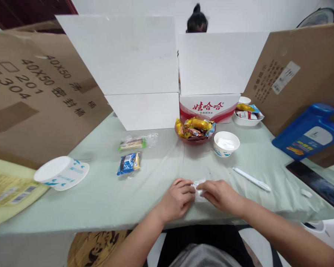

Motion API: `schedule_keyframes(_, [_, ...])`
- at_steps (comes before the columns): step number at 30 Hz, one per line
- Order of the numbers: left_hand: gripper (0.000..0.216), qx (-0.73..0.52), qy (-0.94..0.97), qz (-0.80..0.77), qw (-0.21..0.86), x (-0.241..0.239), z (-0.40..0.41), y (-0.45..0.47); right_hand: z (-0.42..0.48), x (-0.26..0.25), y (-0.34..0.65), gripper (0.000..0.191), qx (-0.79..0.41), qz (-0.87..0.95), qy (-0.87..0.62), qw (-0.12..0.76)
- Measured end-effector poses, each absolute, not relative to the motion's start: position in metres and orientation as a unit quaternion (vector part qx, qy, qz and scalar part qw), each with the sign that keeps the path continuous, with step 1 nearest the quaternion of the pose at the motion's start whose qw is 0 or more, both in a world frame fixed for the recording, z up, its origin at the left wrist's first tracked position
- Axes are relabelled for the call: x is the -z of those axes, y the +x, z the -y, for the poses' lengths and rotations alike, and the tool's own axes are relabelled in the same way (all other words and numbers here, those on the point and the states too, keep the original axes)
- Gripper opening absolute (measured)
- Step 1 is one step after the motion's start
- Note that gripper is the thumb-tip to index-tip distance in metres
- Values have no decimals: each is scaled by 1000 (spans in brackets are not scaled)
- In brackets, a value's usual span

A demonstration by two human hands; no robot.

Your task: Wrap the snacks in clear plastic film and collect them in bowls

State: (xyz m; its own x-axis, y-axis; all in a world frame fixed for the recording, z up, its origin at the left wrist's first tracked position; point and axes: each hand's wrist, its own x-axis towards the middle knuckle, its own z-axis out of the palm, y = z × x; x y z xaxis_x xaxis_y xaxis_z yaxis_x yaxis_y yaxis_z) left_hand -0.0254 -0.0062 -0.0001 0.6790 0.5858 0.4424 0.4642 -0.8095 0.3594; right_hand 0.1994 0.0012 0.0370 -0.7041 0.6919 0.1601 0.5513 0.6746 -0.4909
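White, crinkly small packet at table's near edge, pinched btwn left hand & right hand, fingers closed on its ends; likely light, soft, slippery film, best held by edges, w/ pen nearby

Small white packet: crinkled, thin, lying flat on the pale green tablecloth at the near table edge, about 6 o'clock from the red snack bowl. Mostly covered by fingers at both ends; only its middle shows.
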Motion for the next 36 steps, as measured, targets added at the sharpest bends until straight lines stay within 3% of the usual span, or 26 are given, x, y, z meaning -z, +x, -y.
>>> schedule_keyframes(5, [18, -272, 911, -293, 101, -3, 6, -25, -38, -26, 189, 29, -231, 869, -430, 78])
schedule_keyframes(15, [24, -349, 891, -287, 46, -7, 15, -25, -36, -15, 185, 29, -181, 887, -421, 63])
schedule_keyframes(20, [9, -274, 920, -276, 57, -7, 16, -21, -36, -24, 183, 38, -103, 897, -428, 39])
schedule_keyframes(24, [12, -234, 930, -275, 70, -4, 13, -20, -34, -29, 191, 25, -13, 874, -461, 150])
schedule_keyframes(26, [10, -237, 930, -272, 70, -4, 13, -21, -27, -27, 194, 21, -15, 876, -427, 226])
schedule_keyframes(28, [12, -256, 927, -263, 73, -5, 14, -21, -16, -21, 193, 23, -46, 897, -366, 245])
schedule_keyframes(33, [25, -346, 892, -278, 88, -7, 16, -24, 6, 2, 179, 60, -66, 941, -308, 120])
schedule_keyframes(36, [23, -372, 876, -297, 75, -8, 16, -25, 22, 6, 176, 53, -77, 932, -338, 101])
